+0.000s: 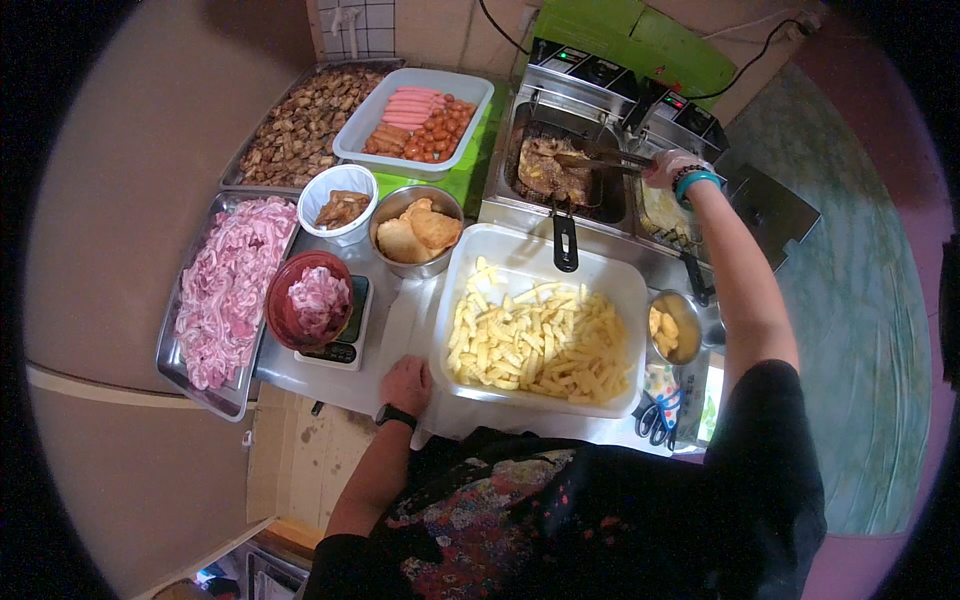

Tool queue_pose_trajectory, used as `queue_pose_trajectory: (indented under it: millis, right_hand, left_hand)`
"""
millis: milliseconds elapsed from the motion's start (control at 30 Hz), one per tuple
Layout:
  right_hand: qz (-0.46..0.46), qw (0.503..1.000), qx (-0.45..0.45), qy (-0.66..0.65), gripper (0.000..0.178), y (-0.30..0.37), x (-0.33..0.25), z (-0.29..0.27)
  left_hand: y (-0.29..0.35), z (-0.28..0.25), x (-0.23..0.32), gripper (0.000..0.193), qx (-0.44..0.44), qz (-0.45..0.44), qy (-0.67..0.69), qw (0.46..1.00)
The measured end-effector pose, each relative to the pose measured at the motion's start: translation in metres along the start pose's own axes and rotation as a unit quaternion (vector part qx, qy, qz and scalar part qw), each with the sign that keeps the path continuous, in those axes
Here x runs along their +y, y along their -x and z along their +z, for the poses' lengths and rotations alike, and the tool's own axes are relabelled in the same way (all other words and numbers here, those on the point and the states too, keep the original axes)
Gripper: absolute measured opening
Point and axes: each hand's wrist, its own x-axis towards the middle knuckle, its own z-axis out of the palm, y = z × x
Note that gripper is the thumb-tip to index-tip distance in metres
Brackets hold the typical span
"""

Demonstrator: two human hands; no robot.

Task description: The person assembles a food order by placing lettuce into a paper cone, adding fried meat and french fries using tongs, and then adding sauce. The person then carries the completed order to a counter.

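The right hand [672,170] is closed around the rear end of a pair of dark tongs [590,163]; the fingers are bent over it. The long axis of the tongs lies nearly level across the view, from the hand toward the person's left, and the tips point left, away from the wrist. These tips are at the browned food [552,188] in the frying basket [580,209] of the left fryer [600,228] (whether they pinch a piece, I cannot tell). The black handle [565,243] of this basket points toward the person, so it is almost crosswise to the tongs. On the right wrist is a turquoise bracelet [697,186].

The left hand [406,384] rests at the near edge of the counter, with fingers forward; I cannot tell if it holds something. Just right of it stands a white tub [637,345] with pale potato fries [540,345]. To its left, a red bowl [280,322] of raw meat sits on a scale [347,350]. Farther left is a metal tray [240,398] with sliced raw meat, and beyond, a pale tub [350,145] holds sausages [412,108].
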Motion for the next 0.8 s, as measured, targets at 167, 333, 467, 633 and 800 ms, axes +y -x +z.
queue_pose_trajectory:
  millis: [167,333,467,633,800]
  right_hand:
    - [-0.006,0.999,0.006,-0.040,0.044,-0.007,-0.043,0.032]
    - [-0.049,0.996,0.001,-0.077,0.040,-0.003,-0.060,0.042]
    - [-0.113,0.993,-0.017,-0.011,0.031,0.018,-0.028,0.004]
    - [-0.120,0.991,-0.061,0.020,0.028,0.038,0.004,-0.039]
    - [-0.112,0.991,-0.067,-0.031,0.033,0.007,-0.010,-0.008]
  left_hand:
    - [0.000,-0.005,-0.001,0.010,0.005,0.000,-0.004,1.000]
    - [0.003,-0.004,-0.003,0.011,0.007,-0.006,-0.011,1.000]
    - [0.002,0.000,-0.002,0.011,0.012,-0.005,-0.010,1.000]
    - [0.002,-0.003,0.001,0.011,0.004,-0.010,-0.017,1.000]
    - [0.000,-0.007,0.004,0.011,-0.001,-0.006,-0.014,1.000]
